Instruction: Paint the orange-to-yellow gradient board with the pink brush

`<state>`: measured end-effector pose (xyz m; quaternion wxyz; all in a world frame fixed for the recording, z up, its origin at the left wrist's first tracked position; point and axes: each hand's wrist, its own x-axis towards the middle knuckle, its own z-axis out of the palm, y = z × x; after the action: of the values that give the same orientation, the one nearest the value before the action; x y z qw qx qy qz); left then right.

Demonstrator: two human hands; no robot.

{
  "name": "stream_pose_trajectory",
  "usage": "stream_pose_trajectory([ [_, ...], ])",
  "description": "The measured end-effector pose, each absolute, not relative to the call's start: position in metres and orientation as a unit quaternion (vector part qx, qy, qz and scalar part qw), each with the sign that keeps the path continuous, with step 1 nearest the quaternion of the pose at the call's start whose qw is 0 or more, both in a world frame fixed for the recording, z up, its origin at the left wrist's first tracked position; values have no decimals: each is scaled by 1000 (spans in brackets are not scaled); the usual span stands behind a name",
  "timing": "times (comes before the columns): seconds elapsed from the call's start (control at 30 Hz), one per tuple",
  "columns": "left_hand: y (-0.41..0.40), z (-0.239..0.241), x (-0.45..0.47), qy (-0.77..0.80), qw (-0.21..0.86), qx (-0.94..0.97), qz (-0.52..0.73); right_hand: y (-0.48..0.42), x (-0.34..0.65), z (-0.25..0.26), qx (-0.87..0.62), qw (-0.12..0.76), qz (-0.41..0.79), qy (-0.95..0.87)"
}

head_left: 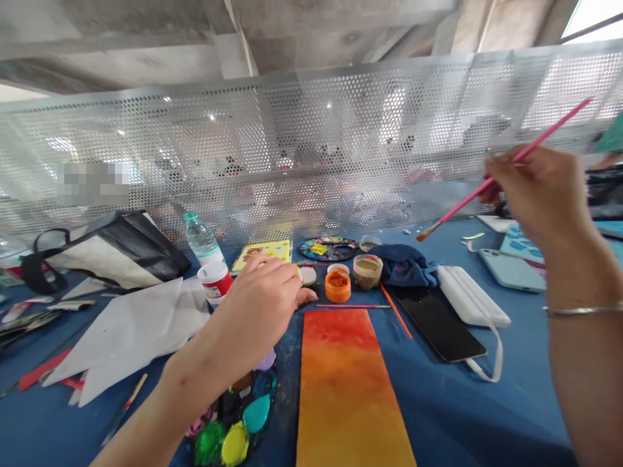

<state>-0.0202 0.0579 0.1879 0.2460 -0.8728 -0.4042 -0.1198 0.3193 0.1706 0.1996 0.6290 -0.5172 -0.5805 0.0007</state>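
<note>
My right hand (535, 194) is raised at the right, pinching a pink paintbrush (506, 168) with orange-stained bristles, well above the table. My left hand (257, 311) reaches low across the table, its fingertips beside a small white lid (307, 275) and a white paint bottle with a red label (215, 282). An open jar of orange paint (337, 287) and a tan jar (367, 271) stand just beyond it. Below lies a strip painted in a red-to-yellow gradient (345, 389). A palette with green, yellow and teal paint (233, 421) is partly hidden under my left forearm.
A blue cloth covers the table (516, 389). On it lie a black tablet (438, 322), a white power bank (472, 295), a pale blue phone (511, 269), white paper sheets (131, 331), a black-and-white bag (111, 250) and a water bottle (200, 239). A perforated metal screen (292, 149) stands behind.
</note>
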Motion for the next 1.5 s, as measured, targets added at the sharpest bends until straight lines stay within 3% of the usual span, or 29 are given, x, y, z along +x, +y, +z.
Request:
stream_pose_trajectory([
  [0.17,51,185,-15,-418,202,-879,-113,124,289,211,-391,667,34,-634],
  [0.33,38,166,-22,-488,169,-850,-106,100,282,186,-297,674,247,-630],
  [0.4,29,151,-28,-524,96,-830,-167,92,285,166,-304,682,338,-573],
  [0.57,1,108,-34,-557,-212,-744,-300,67,284,107,-363,651,502,-439],
  [0.73,-14,68,-23,-584,-363,-609,-396,45,266,59,-333,602,636,-350],
  [0.93,-28,37,-10,-580,-399,-556,-442,19,247,24,-333,582,670,-319],
  [1.17,-27,24,-27,-591,-312,-621,-410,0,238,15,-339,567,677,-324],
  [1.5,-39,26,-35,-598,-300,-630,-394,-4,235,4,-332,565,674,-341],
])
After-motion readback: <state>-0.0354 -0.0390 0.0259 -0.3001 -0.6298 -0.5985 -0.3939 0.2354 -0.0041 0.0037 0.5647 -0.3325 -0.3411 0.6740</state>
